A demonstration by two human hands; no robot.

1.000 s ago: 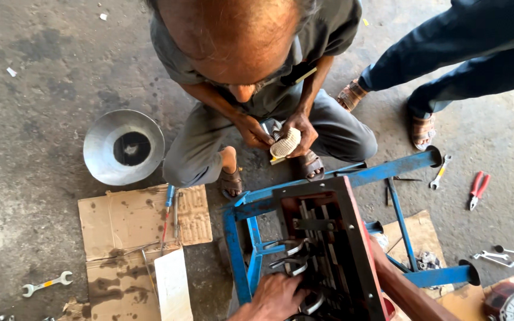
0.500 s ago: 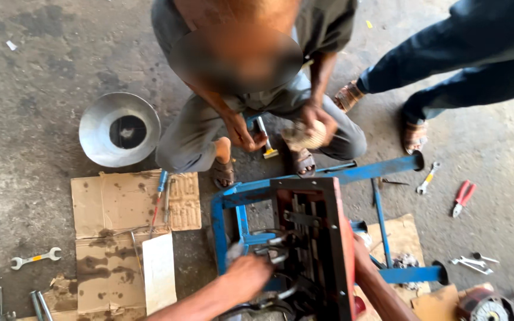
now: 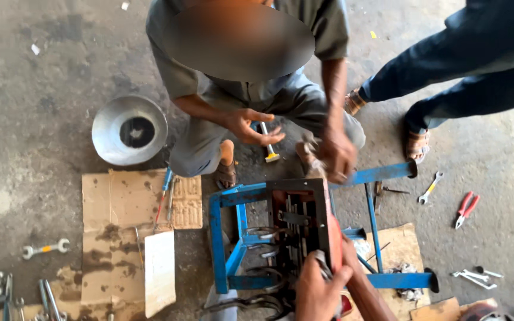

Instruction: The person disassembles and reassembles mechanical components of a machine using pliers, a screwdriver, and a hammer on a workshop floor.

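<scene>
The person's left hand (image 3: 318,292) comes up from the bottom edge, its fingers curled tight around a grey metal part at the near end of the dark mechanism (image 3: 295,223). This mechanism, a block of bars and curved hooks, sits inside a blue metal frame (image 3: 218,238) that stands on the concrete floor (image 3: 43,71). The right forearm (image 3: 363,288) lies along the frame's right edge. Where the right hand ends, and whether it grips anything, cannot be told.

Across the frame a co-worker (image 3: 251,89) crouches. One of the co-worker's hands (image 3: 337,156) is clamped on the far top edge of the frame. The other hand (image 3: 246,126) is held open, palm up, above a small hammer (image 3: 268,145) that lies on the floor between the co-worker's feet.

A metal funnel-shaped bowl (image 3: 129,129) rests on the floor to the left. Nearer lie flattened cardboard sheets (image 3: 114,220), with a blue-handled screwdriver (image 3: 165,191) on them. A spanner (image 3: 46,248) lies just left of the cardboard. To the right of the frame are a second spanner (image 3: 431,188), red-handled pliers (image 3: 466,208) and the legs (image 3: 477,77) of a standing person in dark trousers.
</scene>
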